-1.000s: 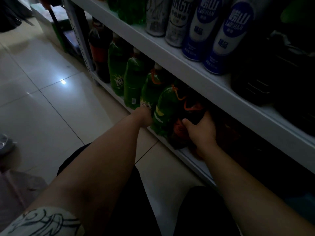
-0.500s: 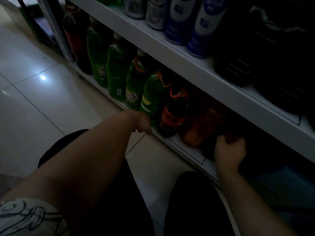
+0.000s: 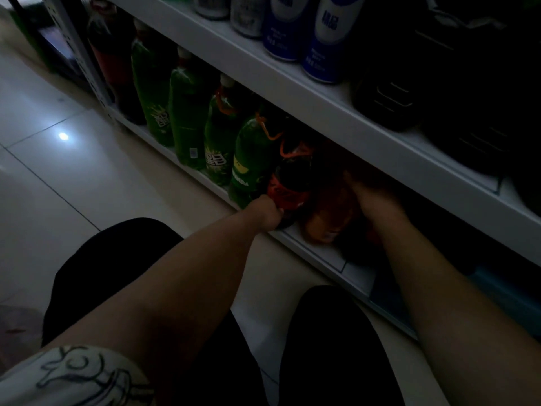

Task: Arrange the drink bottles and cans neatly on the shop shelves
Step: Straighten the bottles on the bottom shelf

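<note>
From the head view, my left hand (image 3: 268, 213) is curled against the red-labelled dark bottle (image 3: 288, 186) at the bottom shelf's (image 3: 317, 254) front edge, and my right hand (image 3: 376, 197) is on the orange bottle (image 3: 328, 218) just beside it, both grips too dark to tell.

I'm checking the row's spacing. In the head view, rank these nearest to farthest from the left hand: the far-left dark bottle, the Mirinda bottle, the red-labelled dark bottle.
1. The red-labelled dark bottle, right beside the left hand.
2. The Mirinda bottle, the next one to the left.
3. The far-left dark bottle, at the row's far end.
</note>
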### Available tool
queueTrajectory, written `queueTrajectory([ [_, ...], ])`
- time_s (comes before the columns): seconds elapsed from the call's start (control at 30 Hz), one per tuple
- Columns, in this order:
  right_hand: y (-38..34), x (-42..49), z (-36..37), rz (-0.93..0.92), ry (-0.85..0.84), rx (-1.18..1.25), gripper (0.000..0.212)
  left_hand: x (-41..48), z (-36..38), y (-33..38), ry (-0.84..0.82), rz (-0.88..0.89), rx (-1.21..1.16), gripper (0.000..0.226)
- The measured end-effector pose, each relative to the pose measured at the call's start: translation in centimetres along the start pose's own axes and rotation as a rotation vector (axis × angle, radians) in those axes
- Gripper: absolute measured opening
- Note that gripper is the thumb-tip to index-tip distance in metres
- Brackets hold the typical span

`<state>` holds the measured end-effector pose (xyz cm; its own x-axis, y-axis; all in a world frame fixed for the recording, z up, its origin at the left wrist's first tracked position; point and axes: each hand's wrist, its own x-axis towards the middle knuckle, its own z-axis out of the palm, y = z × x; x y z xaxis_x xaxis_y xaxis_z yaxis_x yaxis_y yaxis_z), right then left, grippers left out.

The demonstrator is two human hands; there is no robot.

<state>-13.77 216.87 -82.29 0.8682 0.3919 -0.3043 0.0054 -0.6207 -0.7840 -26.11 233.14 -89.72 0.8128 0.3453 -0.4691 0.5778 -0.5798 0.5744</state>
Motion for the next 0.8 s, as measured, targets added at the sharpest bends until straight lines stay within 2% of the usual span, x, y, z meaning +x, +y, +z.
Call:
queueTrajectory([
  [0.07, -0.7, -0.3, 0.5, -0.061, 0.007, 0.016, 0.059, -0.1, 0.3, 0.3, -0.012, -0.014, 0.051, 0.043],
  [0.13, -1.0, -0.3, 1.0, -0.028, -0.016, 0.049, 0.058, -0.2, 0.4, 0.3, -0.023, -0.032, 0.074, 0.044],
  [0.27, -0.3, -1.3, 0.4, 0.087, -0.019, 0.030, 0.012, -0.1, 0.1, -0.1, -0.057, -0.035, 0.167, 0.039],
  [0.37, 0.0, -1.6, -0.1, 0.074, -0.063, 0.042, 0.031, 0.4, 0.0, -1.1, -0.039, -0.072, 0.226, 0.033],
  [0.43, -0.6, -1.5, 0.2, 0.080, -0.032, 0.017, 0.047, 0.3, -0.2, -1.2, -0.060, -0.053, 0.255, 0.034],
  [0.53, -1.0, -1.6, 0.6, 0.053, 0.031, -0.097, 0.059, -0.1, -0.5, -1.1, -0.149, 0.010, 0.280, 0.038],
  [0.6, -0.6, -1.8, 0.5, 0.048, 0.043, -0.053, 0.050, -0.5, -0.6, -0.9, -0.219, 0.047, 0.304, 0.043],
  [0.7, -0.2, -2.3, -0.5, 0.095, -0.039, -0.021, 0.033, -0.4, 0.0, -0.7, -0.277, 0.030, 0.395, 0.049],
  [0.77, -0.1, -2.1, -0.9, 0.109, -0.070, 0.008, 0.038, -0.7, 0.4, 0.0, -0.283, 0.028, 0.352, 0.051],
  [0.8, -0.4, -2.0, -0.8, 0.115, -0.071, 0.031, 0.044, -1.0, 0.8, 0.9, -0.292, 0.054, 0.233, 0.053],
])
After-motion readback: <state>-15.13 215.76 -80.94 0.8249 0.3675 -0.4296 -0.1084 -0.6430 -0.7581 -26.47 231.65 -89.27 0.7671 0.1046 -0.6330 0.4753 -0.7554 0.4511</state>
